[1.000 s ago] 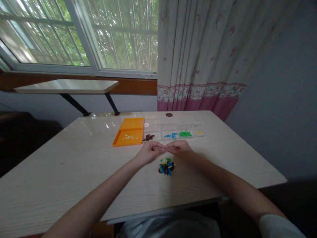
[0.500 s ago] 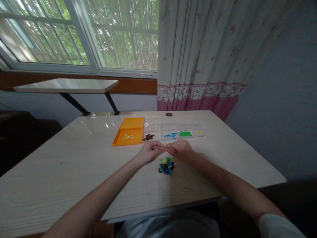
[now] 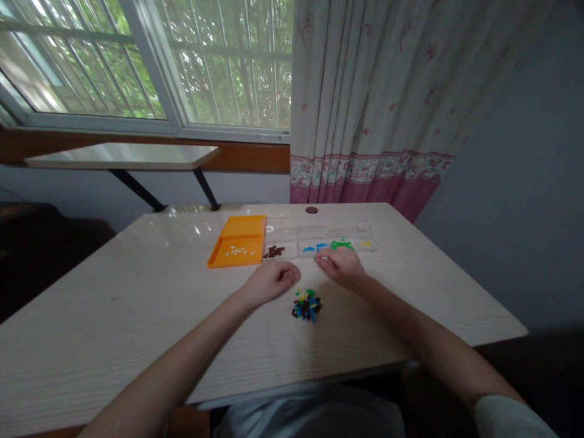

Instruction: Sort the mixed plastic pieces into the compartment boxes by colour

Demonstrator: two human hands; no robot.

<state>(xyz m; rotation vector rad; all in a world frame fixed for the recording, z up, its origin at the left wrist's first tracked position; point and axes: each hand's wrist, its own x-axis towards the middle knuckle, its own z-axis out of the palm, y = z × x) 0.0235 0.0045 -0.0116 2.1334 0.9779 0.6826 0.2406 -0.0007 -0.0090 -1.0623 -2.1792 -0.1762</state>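
Observation:
A small heap of mixed coloured beads (image 3: 307, 306) lies on the pale wooden table (image 3: 137, 316). My left hand (image 3: 272, 281) rests just left of and behind the heap, its fingers curled into a loose fist. My right hand (image 3: 340, 265) sits farther back, fingertips pinched together at the front edge of a clear compartment tray (image 3: 319, 240). Whatever it pinches is too small to see. The tray holds brown (image 3: 274, 250), blue (image 3: 314, 248), green (image 3: 341, 245) and yellow beads (image 3: 366, 244) in separate cells.
An orange tray (image 3: 238, 242) with a few white beads lies left of the clear tray. A small round hole (image 3: 311, 210) marks the table's far edge. Behind stand a folding shelf (image 3: 123, 157), a window and a curtain (image 3: 365, 103).
My hands, which met fingertip to fingertip above the heap, have parted. The right hand has moved back and right toward the clear tray; the left stays nearly in place.

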